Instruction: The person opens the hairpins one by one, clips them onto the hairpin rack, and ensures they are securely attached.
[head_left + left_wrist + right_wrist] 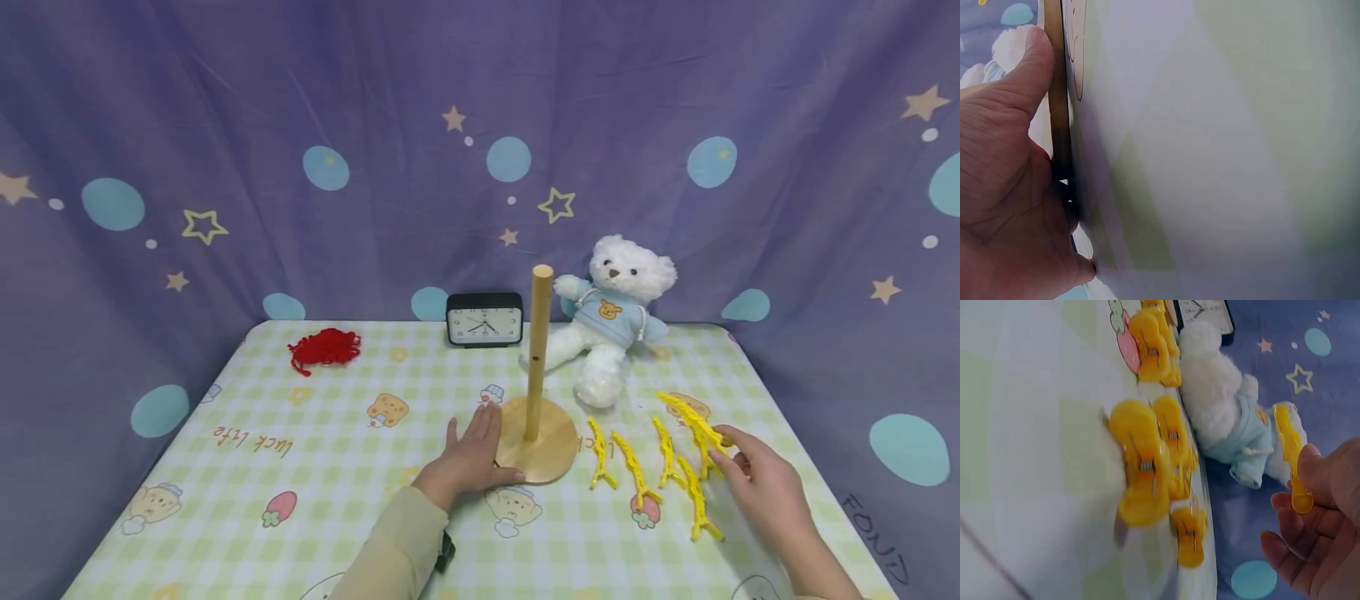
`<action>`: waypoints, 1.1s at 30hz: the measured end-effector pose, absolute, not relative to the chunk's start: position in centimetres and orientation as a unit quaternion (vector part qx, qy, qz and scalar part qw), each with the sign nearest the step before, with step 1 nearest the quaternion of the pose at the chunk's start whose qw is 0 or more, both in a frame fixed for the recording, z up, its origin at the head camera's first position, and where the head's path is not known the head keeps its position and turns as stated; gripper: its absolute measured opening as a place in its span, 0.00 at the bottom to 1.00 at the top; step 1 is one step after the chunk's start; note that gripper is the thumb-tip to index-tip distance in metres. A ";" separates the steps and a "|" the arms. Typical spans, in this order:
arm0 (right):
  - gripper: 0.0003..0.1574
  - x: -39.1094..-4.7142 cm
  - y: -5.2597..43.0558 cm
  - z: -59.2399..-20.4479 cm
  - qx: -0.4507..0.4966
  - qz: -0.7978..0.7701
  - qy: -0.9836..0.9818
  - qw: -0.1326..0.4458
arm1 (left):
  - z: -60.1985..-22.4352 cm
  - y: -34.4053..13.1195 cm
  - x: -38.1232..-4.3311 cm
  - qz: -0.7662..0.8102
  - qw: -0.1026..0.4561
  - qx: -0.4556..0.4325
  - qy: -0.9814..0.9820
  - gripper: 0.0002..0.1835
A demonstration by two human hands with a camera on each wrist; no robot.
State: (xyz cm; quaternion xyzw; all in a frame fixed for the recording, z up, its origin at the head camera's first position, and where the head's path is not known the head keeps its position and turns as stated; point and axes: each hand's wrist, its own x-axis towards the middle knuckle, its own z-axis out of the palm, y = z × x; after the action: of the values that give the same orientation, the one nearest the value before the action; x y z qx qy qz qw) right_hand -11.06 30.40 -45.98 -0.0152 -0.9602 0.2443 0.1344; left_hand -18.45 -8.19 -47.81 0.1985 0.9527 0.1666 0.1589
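Between the thumb and index finger of my right hand (765, 487) I pinch a yellow clothespin (1289, 447), raised above the table at the right. Under and beside it several more yellow clothespins (636, 471) lie spread on the cloth; springs show on them in the right wrist view. My left hand (472, 458) rests against the left edge of a round wooden base (555, 462), fingers straight and thumb stretched along the front rim. In the left wrist view the thumb lies on the base's edge (1059, 112). A plain wooden post (538, 333) rises upright from this base.
A white teddy bear (618, 312) in a blue hoodie sits at the back right. Left of the post stands a black alarm clock (484, 321). Red yarn (326, 347) lies at the back left. A purple curtain (405, 233) hangs behind the checked tablecloth (337, 500).
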 end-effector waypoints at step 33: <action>0.19 -16.8 19.0 -47.8 0.170 0.230 -0.949 0.136 | -48.0 -8.1 -18.7 0.162 0.169 0.191 0.953 0.60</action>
State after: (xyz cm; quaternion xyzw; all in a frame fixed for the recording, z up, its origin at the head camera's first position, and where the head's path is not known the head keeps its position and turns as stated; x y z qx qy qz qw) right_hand -16.78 19.03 -47.79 0.1695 -0.9487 0.2299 0.1358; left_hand -18.68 -8.14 -47.97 0.1909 0.9532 0.1622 0.1694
